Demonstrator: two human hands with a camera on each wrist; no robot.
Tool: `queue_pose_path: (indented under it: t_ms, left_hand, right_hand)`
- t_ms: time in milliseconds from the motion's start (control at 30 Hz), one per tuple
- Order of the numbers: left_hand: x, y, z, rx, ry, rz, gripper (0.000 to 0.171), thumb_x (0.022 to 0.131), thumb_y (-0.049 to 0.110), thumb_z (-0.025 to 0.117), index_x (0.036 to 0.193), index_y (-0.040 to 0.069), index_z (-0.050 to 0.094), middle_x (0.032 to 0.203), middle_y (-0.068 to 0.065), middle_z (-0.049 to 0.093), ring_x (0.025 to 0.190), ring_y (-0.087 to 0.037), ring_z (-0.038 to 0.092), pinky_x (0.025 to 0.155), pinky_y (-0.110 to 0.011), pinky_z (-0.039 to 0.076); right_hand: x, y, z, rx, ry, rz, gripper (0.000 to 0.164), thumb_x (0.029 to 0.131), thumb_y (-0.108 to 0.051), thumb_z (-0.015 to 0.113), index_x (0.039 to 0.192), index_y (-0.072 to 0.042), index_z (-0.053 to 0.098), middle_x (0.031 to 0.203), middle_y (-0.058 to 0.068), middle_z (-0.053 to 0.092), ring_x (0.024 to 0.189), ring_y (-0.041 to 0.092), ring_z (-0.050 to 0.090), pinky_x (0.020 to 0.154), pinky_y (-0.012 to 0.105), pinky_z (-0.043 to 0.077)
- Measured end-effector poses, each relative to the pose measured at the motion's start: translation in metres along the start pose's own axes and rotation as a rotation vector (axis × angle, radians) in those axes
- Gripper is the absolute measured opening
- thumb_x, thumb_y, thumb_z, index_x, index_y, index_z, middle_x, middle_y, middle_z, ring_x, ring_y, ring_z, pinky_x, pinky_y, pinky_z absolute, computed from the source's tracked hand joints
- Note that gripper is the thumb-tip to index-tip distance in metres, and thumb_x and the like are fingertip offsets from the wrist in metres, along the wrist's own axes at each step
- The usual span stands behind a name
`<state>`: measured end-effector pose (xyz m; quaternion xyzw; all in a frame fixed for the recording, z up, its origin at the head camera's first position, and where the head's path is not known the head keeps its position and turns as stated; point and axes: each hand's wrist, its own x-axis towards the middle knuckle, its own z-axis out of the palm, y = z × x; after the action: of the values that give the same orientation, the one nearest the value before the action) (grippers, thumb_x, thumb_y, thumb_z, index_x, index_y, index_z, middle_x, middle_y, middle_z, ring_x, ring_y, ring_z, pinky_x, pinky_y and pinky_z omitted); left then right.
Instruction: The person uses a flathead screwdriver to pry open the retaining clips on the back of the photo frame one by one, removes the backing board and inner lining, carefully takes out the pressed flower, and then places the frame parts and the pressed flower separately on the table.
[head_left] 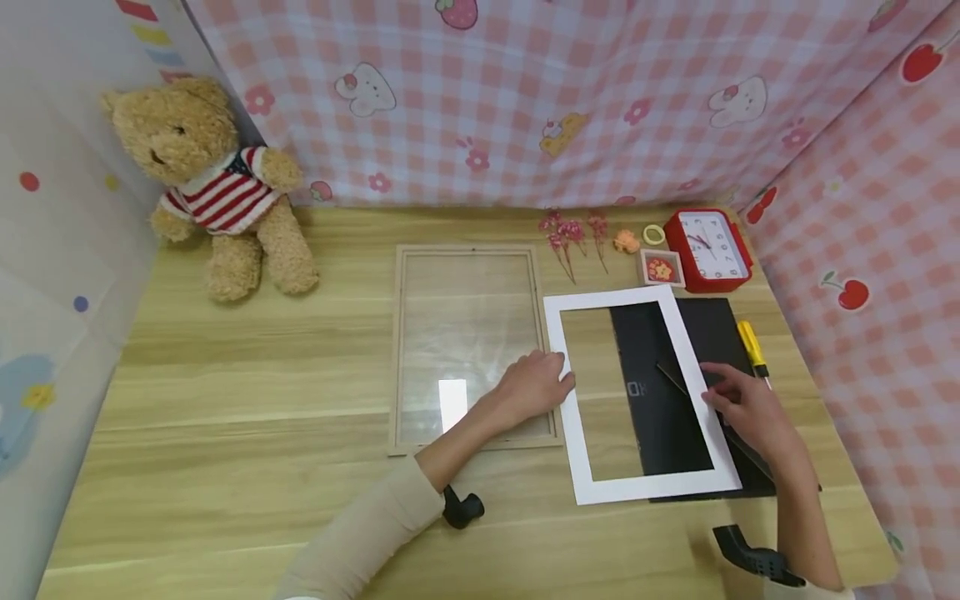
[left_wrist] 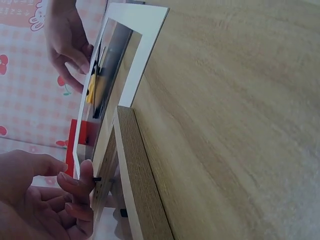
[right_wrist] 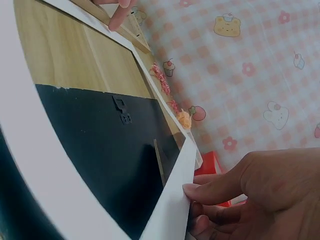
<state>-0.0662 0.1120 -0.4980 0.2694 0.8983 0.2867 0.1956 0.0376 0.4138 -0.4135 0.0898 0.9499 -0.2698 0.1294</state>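
Observation:
A white picture mat (head_left: 583, 442) with a rectangular opening spans both hands, above part of a black backing board (head_left: 708, 333). My right hand (head_left: 753, 412) pinches its right border, the thumb (right_wrist: 212, 190) on top and the fingers beneath. At the left border, my left hand (head_left: 531, 385) holds the edge between thumb and fingers; the left wrist view shows this hand (left_wrist: 45, 200) close to the wooden frame. That light wooden picture frame (head_left: 397, 350) with a clear pane (head_left: 465, 317) lies flat, left of the mat. Its right side is partly behind my left hand.
A yellow-handled tool (head_left: 750, 343) lies beside the black board. Behind are a red clock (head_left: 708, 250), a small box with a flower (head_left: 660, 268), a yellow ring (head_left: 654, 235), an orange flower (head_left: 626, 242) and pink dried flowers (head_left: 562, 233). A teddy bear (head_left: 225, 192) sits back left.

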Motion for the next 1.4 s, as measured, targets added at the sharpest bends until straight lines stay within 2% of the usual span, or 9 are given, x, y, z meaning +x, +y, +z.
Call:
queue_pose_path:
  t_ms: [233,467,600,700,767,900,1033,1267,1400]
  left_hand:
    - [-0.020,-0.008,-0.014,-0.101,0.036,0.076,0.035,0.112,0.031,0.055,0.123,0.005,0.074,0.062,0.008,0.051,0.059,-0.010,0.048,0.053,-0.029,0.043]
    - [-0.102,-0.016,-0.106,-0.293,0.164,-0.014,0.047,0.112,0.017,0.056,0.154,-0.005,0.059,0.104,-0.010,0.079,0.078,-0.013,0.068,0.072,-0.028,0.058]
    - [-0.127,-0.066,-0.129,-0.281,0.354,-0.095,0.044,0.112,0.015,0.054,0.150,-0.006,0.061,0.120,-0.019,0.076,0.101,-0.027,0.073,0.085,-0.038,0.063]
    - [-0.140,-0.101,-0.140,-0.255,0.439,-0.177,0.043,0.112,0.013,0.054,0.149,-0.008,0.061,0.135,-0.025,0.071,0.117,-0.038,0.070,0.098,-0.051,0.061]
    - [-0.140,-0.134,-0.135,-0.228,0.480,-0.190,0.044,0.111,0.016,0.055,0.148,-0.008,0.061,0.137,-0.026,0.069,0.117,-0.037,0.069,0.099,-0.047,0.060]
    - [-0.139,-0.155,-0.132,-0.222,0.493,-0.182,0.040,0.105,0.008,0.056,0.136,-0.015,0.066,0.121,-0.028,0.071,0.106,-0.035,0.068,0.094,-0.046,0.059]
    - [-0.126,-0.155,-0.126,-0.213,0.453,-0.166,0.038,0.100,0.006,0.055,0.127,-0.017,0.069,0.110,-0.025,0.071,0.102,-0.033,0.065,0.096,-0.048,0.057]
    - [-0.112,-0.138,-0.130,-0.145,0.405,-0.236,0.050,0.103,0.011,0.060,0.144,-0.017,0.061,0.129,-0.033,0.065,0.123,-0.046,0.063,0.113,-0.057,0.051]
    - [-0.113,-0.126,-0.128,-0.273,0.418,-0.309,0.058,0.103,0.009,0.061,0.153,-0.018,0.050,0.147,-0.041,0.051,0.142,-0.052,0.048,0.123,-0.060,0.040]
  right_hand:
    - [0.006,-0.005,-0.002,-0.030,-0.031,0.039,0.045,0.105,-0.003,0.069,0.142,0.018,0.055,0.110,0.038,0.071,0.087,0.038,0.069,0.076,0.043,0.066]
    - [0.003,-0.025,0.000,-0.085,0.089,-0.019,0.038,0.108,-0.008,0.067,0.136,0.017,0.060,0.113,0.037,0.071,0.089,0.041,0.068,0.076,0.045,0.064]
    - [0.008,-0.066,0.008,0.011,0.135,-0.183,0.039,0.109,-0.012,0.068,0.142,0.008,0.064,0.124,0.030,0.072,0.102,0.024,0.070,0.085,0.016,0.055]
    - [0.018,-0.103,0.020,0.153,0.051,-0.309,0.041,0.110,-0.011,0.067,0.148,0.004,0.062,0.137,0.026,0.070,0.118,0.021,0.070,0.095,0.007,0.048]
    - [0.029,-0.123,0.030,0.247,-0.024,-0.347,0.046,0.112,-0.012,0.065,0.154,0.004,0.057,0.148,0.026,0.065,0.132,0.023,0.067,0.109,0.023,0.054]
    - [0.047,-0.148,0.050,0.376,-0.175,-0.312,0.062,0.116,-0.023,0.057,0.169,0.001,0.036,0.173,0.029,0.039,0.161,0.047,0.038,0.127,0.062,0.038]
    - [0.057,-0.153,0.064,0.372,-0.247,-0.274,0.070,0.118,-0.032,0.053,0.173,0.000,0.024,0.179,0.030,0.022,0.167,0.049,0.021,0.131,0.066,0.026]
    - [0.061,-0.158,0.082,0.206,-0.235,-0.367,0.066,0.116,-0.021,0.056,0.167,0.012,0.030,0.173,0.037,0.031,0.161,0.054,0.030,0.129,0.068,0.030]
    - [0.062,-0.170,0.085,0.125,-0.228,-0.407,0.063,0.115,-0.018,0.057,0.164,0.013,0.034,0.172,0.037,0.031,0.160,0.054,0.033,0.129,0.067,0.030]
